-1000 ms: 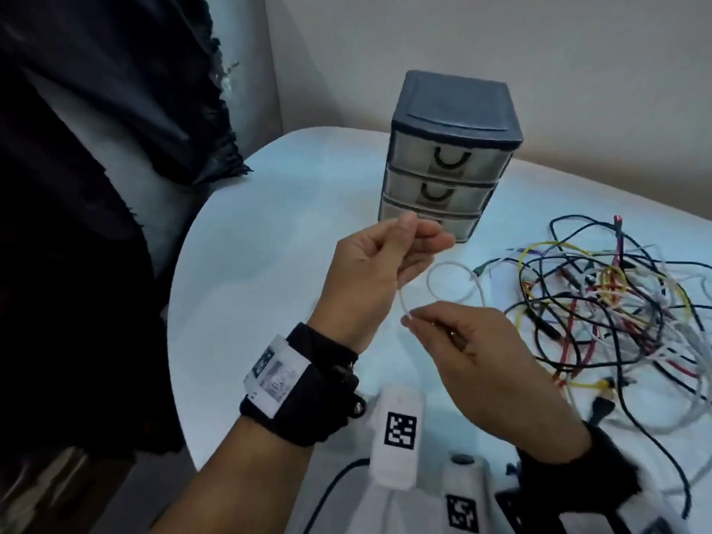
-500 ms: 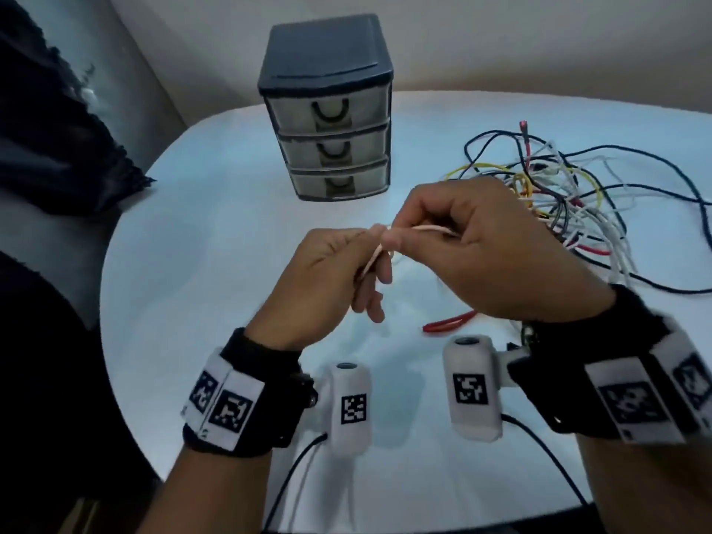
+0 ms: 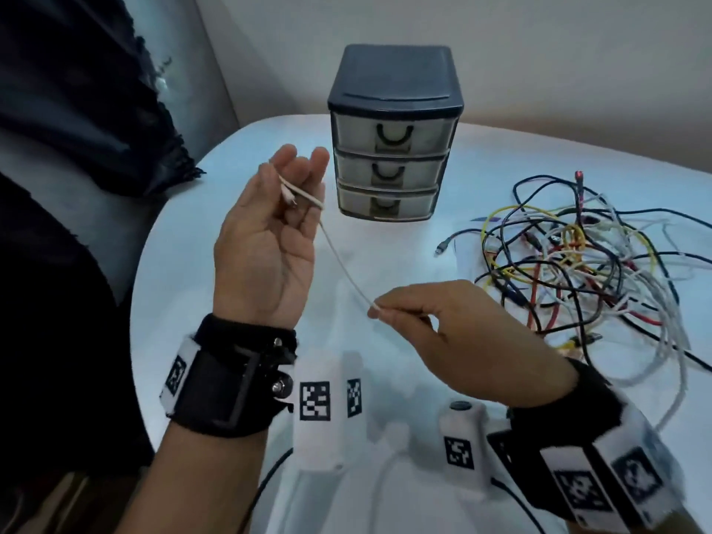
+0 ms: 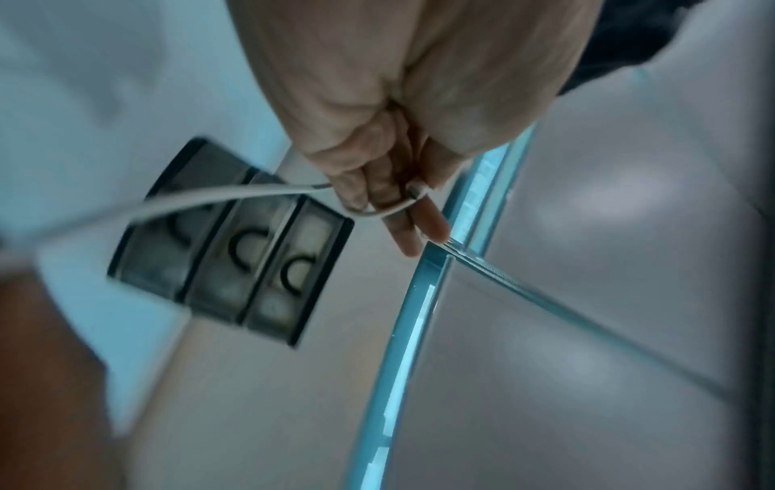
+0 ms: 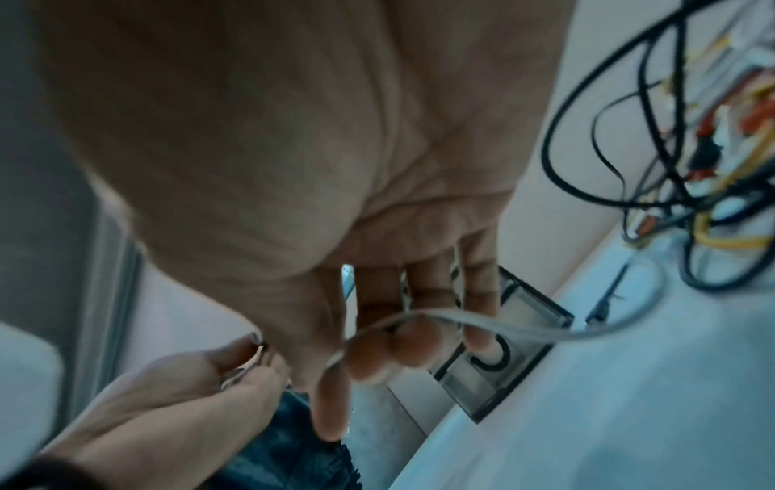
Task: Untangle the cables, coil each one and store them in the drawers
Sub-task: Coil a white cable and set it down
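Observation:
A thin white cable (image 3: pixel 344 268) stretches through the air between my two hands above the white table (image 3: pixel 239 156). My left hand (image 3: pixel 281 210) is raised palm up and pinches the cable's folded end with its metal plug (image 3: pixel 291 200). In the left wrist view the cable (image 4: pixel 176 200) loops around my fingers (image 4: pixel 419 228). My right hand (image 3: pixel 420 321) pinches the cable lower down between thumb and forefinger; the cable (image 5: pixel 503 323) trails off past my fingertips (image 5: pixel 402 344). The dark three-drawer unit (image 3: pixel 393 133) stands behind with all drawers closed.
A tangled pile of black, white, yellow and red cables (image 3: pixel 585 264) lies on the right of the table. A dark cloth (image 3: pixel 96 94) hangs at the left past the table's edge. Wrist camera mounts with printed markers (image 3: pixel 316 400) sit near the front edge.
My hands were close together, pinching the white cable. They have moved apart: the left rose palm up with the folded end, the right dropped lower, drawing the cable straight between them.

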`<state>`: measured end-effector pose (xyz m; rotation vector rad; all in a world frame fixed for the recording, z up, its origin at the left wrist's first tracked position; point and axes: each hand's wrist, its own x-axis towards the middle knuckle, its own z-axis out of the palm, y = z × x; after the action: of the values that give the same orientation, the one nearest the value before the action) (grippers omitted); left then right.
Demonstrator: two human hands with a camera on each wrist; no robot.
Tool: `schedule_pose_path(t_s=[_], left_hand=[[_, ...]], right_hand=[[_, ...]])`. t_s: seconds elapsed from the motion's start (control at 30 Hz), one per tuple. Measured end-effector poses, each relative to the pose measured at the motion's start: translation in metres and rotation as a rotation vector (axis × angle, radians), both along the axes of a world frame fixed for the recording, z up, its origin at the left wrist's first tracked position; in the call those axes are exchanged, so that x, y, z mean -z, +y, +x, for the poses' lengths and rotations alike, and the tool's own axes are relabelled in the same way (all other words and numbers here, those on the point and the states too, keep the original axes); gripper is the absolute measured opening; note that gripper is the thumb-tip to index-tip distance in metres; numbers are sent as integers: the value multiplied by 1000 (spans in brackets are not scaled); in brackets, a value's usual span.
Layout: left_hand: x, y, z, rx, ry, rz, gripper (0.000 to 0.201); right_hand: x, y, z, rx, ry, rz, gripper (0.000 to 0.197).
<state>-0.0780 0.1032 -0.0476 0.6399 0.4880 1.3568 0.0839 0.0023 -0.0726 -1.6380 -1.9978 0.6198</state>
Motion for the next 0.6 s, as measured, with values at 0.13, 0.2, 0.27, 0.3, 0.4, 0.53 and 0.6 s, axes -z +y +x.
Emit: schedule_pose_path(t_s=[0.13,0.2,0.27,0.3,0.4,0.53,0.6], left_hand=[[18,-2,5,-193,850,455,33],[19,-12,9,-18,1120,591,32],[14,-22,13,243,1156,599,34],[10,-27,14,365,1091,572,33],[-5,-34,12,560,668,375,35],[-15,-29,11,434,33,123,38],[-14,-24,12,300,-108,32,36]], right_hand=[[-27,-8,5,21,119,116,20],[-37,-8,14,125,150,236,20],[-40,-6,22,246,168,358,19],[-38,-5,26,296,195,415,17],[-25,2,29,372,301,508,15],[-6,14,27,358,215,385,24],[-1,13,21,266,161,261,27]])
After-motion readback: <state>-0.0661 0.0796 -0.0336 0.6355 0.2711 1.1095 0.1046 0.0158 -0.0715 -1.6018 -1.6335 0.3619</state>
